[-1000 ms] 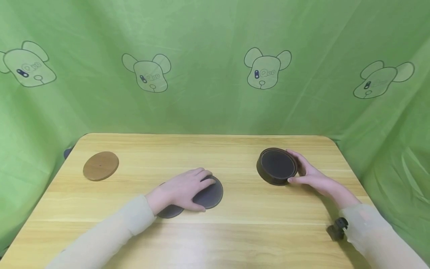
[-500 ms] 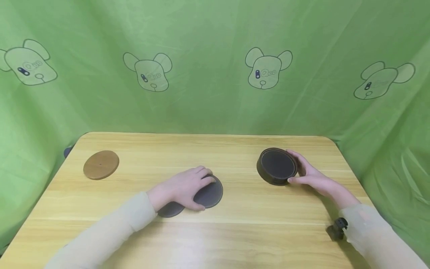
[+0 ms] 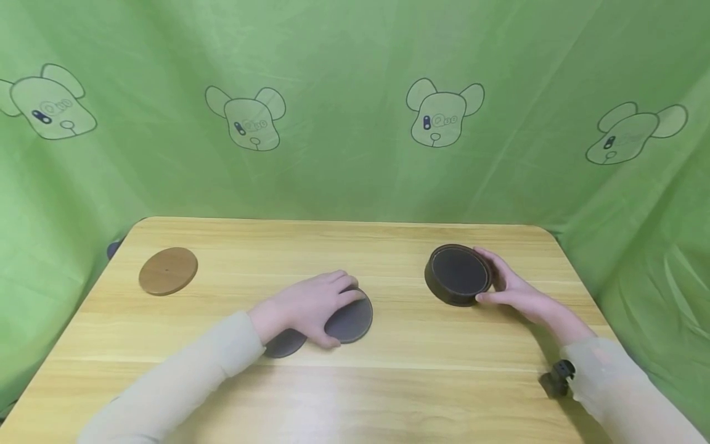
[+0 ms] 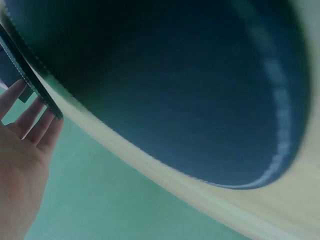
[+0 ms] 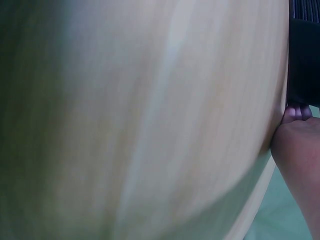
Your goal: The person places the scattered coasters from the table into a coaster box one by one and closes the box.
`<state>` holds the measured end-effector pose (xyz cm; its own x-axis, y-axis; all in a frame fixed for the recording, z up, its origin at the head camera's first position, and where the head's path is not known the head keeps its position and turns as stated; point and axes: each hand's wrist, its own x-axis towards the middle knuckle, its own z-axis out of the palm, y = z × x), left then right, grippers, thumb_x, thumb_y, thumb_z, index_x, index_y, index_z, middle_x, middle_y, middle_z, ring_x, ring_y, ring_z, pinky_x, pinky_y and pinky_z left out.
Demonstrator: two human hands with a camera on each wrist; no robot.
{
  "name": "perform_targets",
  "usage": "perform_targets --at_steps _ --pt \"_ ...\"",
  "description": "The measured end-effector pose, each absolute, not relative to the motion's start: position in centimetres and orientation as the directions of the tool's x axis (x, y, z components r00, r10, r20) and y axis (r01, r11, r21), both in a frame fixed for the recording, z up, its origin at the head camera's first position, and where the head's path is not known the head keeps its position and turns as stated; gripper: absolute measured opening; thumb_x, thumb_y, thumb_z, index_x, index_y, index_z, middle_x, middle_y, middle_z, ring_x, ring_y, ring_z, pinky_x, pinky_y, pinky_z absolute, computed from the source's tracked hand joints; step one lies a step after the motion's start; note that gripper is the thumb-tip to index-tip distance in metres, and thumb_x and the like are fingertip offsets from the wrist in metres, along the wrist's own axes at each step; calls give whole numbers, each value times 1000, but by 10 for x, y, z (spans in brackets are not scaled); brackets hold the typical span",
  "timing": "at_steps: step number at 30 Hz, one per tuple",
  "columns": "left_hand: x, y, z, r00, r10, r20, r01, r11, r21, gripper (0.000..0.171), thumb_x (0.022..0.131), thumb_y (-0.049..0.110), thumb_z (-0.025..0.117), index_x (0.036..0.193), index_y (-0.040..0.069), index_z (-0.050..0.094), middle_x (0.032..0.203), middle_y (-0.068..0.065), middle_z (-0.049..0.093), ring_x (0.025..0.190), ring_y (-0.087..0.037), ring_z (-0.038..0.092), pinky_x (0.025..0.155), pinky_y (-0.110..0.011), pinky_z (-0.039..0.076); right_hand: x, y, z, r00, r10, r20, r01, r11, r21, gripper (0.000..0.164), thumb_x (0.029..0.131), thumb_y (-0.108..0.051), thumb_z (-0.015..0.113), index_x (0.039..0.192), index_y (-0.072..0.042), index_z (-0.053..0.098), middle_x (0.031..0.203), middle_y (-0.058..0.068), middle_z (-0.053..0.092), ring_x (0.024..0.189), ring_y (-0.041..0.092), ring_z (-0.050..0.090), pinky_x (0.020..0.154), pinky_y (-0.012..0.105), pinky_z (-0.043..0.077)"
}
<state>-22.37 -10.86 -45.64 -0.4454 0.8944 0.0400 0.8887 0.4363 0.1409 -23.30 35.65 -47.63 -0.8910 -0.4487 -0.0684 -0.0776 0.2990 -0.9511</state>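
My left hand (image 3: pixel 317 306) spans a dark round coaster (image 3: pixel 355 320) near the middle of the table, thumb at its near edge and fingers over its far side. A second dark coaster (image 3: pixel 286 344) lies partly hidden under the same hand and wrist. Close up in the left wrist view, a stitched coaster (image 4: pixel 190 110) fills much of the picture, and the fingertips touch the rim of another. At the right, my right hand (image 3: pixel 513 290) grips the side of a dark round coaster holder (image 3: pixel 450 292), with a black disc (image 3: pixel 459 270) inside its rim. The right wrist view shows little of the holder.
A brown wooden disc (image 3: pixel 168 271) lies flat at the table's far left. The wood-grain table (image 3: pixel 399 382) ends at a green curtain (image 3: pixel 355 166) behind and at both sides. A small black device (image 3: pixel 557 377) sits at the right wrist.
My left hand has shifted slightly to the right, and the coaster in it has moved a little the same way. The right hand and the holder stay put.
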Motion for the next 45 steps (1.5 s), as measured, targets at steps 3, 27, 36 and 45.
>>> perform_targets --at_steps 3,27,36,45 --pt "-226 -105 -453 -428 901 74 900 418 125 94 72 55 84 150 13 54 138 -7 55 124 -21 53 112 -37 50 -233 357 -477 -892 -447 -66 -79 297 -951 104 89 6 71 171 -11 10 175 24 10 136 -25 31 108 -4 26" --pt "-242 -42 -429 -377 918 122 926 378 14 96 70 57 82 152 16 53 144 -7 52 131 -21 51 117 -37 47 -234 357 -479 -887 -461 -26 -113 270 -956 102 89 9 70 170 -9 11 166 -5 30 139 -23 34 108 -2 28" --pt "-246 -14 -420 -348 928 130 934 355 -30 96 71 58 81 152 16 53 144 -7 52 131 -21 50 117 -35 46 -233 356 -479 -887 -462 -14 -117 255 -960 101 89 10 69 170 -8 12 159 -15 35 140 -20 36 107 -2 29" --pt "-253 16 -418 -363 922 137 928 370 -33 96 73 61 79 153 16 52 148 -8 52 134 -21 49 119 -34 44 -234 356 -477 -892 -451 -43 -99 285 -953 103 88 7 71 170 -8 11 171 14 25 138 -22 35 107 -3 28"
